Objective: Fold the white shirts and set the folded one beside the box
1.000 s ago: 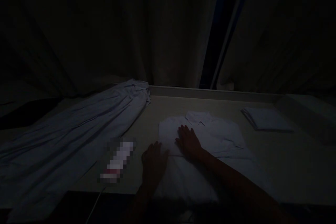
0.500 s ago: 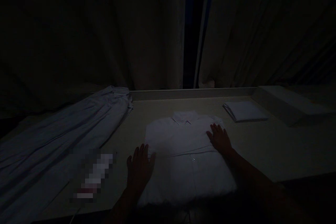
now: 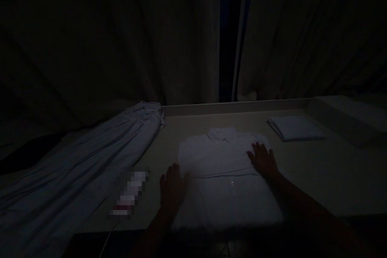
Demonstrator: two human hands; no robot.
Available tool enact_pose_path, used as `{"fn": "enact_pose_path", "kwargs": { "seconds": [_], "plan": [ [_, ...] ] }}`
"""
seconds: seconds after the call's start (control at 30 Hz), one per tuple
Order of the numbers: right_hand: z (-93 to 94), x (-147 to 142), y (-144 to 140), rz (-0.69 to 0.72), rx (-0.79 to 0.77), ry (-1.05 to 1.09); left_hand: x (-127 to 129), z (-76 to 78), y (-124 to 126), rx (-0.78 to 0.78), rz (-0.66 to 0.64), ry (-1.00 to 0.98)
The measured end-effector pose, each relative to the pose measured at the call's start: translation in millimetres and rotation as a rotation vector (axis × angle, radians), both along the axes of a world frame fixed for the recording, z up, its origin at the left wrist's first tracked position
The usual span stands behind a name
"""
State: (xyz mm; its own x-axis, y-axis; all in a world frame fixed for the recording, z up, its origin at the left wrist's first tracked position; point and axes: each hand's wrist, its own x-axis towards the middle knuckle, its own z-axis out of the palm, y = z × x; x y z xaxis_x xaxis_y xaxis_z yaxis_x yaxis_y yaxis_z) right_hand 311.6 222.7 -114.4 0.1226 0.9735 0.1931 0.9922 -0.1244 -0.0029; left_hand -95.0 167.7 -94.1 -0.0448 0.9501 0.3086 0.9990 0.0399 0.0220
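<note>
A white collared shirt [image 3: 220, 157] lies front up on the table, its collar at the far end and a crosswise fold over its middle. One button shows below that fold. At the shirt's left edge rests my left hand [image 3: 173, 187], fingers spread, partly on the table beside the cloth. My right hand [image 3: 263, 159] lies flat with fingers apart on the shirt's upper right side, near the shoulder. Neither hand grips the cloth. The shirt's lower end reaches the dark front edge of the table.
On the left spreads a long, rumpled light garment [image 3: 121, 145]. A blurred-out white and red object [image 3: 130, 193] with a cord lies beside it. At the back right are a folded white cloth [image 3: 298, 127] and a box-like block [image 3: 341, 117]. Dark curtains [image 3: 181, 40] hang behind the table [image 3: 193, 121].
The whole view has shifted, so everything sits further right in the picture. Both hands stay in nearly the same places on the shirt.
</note>
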Motion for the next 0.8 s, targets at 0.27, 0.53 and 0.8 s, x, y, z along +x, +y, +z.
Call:
{"fn": "enact_pose_path", "kwargs": {
  "seconds": [0.27,0.53,0.8],
  "plan": [
    [2.8,-2,1,-0.003,-0.003,0.022,-3,-1.7,3,-0.011,0.001,0.01],
    [7.6,-4,-2,-0.009,-0.013,0.055,-12,6.2,17,-0.033,0.024,-0.188],
    [6.8,-5,-1,-0.002,0.022,0.042,-21,35.6,130,-0.132,0.073,-0.438]
  ]
}}
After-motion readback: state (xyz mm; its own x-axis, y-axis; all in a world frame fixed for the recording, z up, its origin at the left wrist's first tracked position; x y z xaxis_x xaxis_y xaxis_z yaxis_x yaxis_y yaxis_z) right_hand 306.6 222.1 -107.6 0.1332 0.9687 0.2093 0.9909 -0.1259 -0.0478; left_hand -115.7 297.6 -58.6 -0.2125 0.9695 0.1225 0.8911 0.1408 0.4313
